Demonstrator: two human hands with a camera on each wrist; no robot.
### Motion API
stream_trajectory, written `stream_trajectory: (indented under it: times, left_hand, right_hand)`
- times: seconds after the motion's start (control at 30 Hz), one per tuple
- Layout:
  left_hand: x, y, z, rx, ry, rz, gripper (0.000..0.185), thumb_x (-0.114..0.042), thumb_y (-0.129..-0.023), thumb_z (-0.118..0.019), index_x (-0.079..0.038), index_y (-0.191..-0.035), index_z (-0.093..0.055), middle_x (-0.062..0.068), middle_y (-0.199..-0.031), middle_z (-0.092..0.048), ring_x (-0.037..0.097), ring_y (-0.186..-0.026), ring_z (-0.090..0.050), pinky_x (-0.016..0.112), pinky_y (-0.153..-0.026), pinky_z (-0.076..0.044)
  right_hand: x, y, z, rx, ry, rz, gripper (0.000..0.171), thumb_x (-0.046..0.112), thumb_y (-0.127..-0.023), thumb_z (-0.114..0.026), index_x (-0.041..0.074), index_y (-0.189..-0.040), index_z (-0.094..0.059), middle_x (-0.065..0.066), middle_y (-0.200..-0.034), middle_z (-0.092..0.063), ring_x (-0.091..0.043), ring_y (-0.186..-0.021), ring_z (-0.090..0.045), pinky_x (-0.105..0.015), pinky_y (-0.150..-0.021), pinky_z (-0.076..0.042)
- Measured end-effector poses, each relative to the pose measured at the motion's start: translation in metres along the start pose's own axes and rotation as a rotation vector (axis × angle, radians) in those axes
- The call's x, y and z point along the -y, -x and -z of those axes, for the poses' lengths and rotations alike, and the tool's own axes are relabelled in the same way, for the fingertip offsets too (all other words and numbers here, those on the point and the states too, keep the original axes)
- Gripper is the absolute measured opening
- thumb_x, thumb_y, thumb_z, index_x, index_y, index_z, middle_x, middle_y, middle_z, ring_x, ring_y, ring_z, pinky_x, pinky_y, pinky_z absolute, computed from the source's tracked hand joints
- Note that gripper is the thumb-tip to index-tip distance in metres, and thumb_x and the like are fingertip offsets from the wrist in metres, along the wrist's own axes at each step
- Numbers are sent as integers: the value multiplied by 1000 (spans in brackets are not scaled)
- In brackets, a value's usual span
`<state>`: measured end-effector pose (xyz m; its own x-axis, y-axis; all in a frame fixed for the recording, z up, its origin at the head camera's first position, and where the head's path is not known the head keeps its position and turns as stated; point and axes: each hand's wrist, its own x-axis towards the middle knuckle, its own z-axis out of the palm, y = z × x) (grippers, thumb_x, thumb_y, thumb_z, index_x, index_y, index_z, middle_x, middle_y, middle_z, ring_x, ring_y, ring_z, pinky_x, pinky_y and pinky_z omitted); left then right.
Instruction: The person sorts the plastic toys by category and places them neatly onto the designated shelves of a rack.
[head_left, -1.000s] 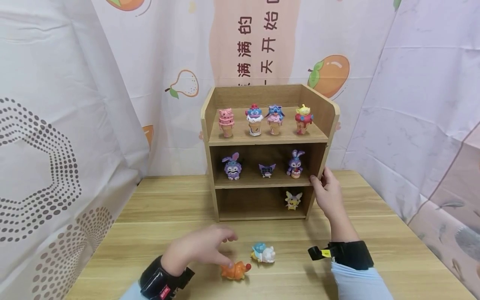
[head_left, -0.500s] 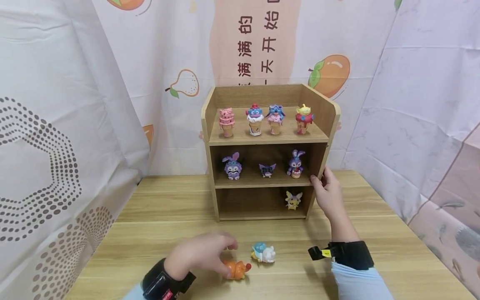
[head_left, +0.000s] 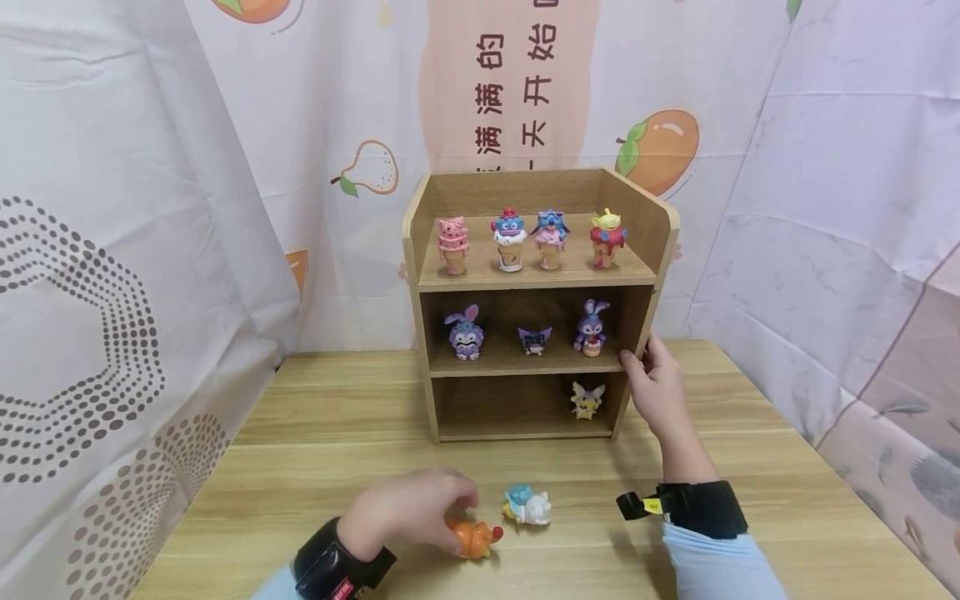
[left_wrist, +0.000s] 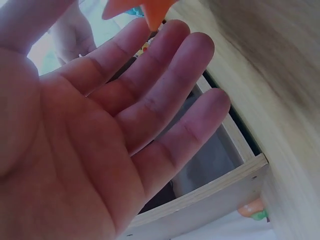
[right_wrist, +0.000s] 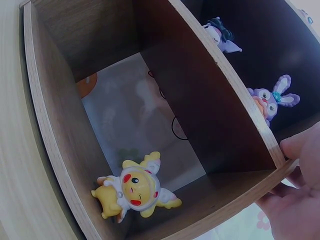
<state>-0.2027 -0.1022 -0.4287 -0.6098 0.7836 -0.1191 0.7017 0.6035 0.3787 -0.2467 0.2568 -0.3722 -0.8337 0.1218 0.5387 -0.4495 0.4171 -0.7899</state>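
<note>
On the table near its front lies an orange figurine (head_left: 474, 540) with a red tip. My left hand (head_left: 412, 510) is beside it, the thumb at its left end and the other fingers beyond it. In the left wrist view those fingers (left_wrist: 192, 65) are nearly straight, and orange points of the figurine (left_wrist: 155, 12) show above them. A blue-and-white figurine (head_left: 527, 506) lies just to the right. My right hand (head_left: 654, 385) grips the right side panel of a wooden display shelf (head_left: 532, 283), thumb on its front edge (right_wrist: 280, 155).
Several ice-cream-cone figurines (head_left: 510, 240) line the top tier. Two purple rabbit figurines (head_left: 466, 333) and a small dark-faced figurine (head_left: 534, 341) stand on the middle tier. A yellow figurine (right_wrist: 137, 187) is at the bottom right. A printed curtain (head_left: 360, 250) hangs behind.
My left hand has lowered slightly and shifted right, its fingers coming closer around the orange figurine. The figurines and my right hand have stayed in place.
</note>
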Motion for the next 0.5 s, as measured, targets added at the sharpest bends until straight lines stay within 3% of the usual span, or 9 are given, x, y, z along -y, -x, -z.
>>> stream_trajectory:
  times: [0.27,0.5]
  left_hand:
    - [2,-3,0,-11,-14,-47,22,-17,-77,-85,-19,-92,-69,-15,-81,-55,1,-74,-48,17,-65,-44]
    - [1,-2,-1,-6,3,-17,26,-15,-73,-86,-19,-92,-69,-15,-80,-55,1,-73,-48,17,-63,-44]
  right_hand:
    - [-2,0,0,-10,3,16,48,2,-105,-48,-4,-152,-40,-31,-143,-50,-51,-124,-53,-11,-86,-48]
    - [-4,0,0,-10,13,14,47,2,-105,-49,-4,-151,-41,-32,-142,-51,-51,-123,-54,-10,-85,-48]
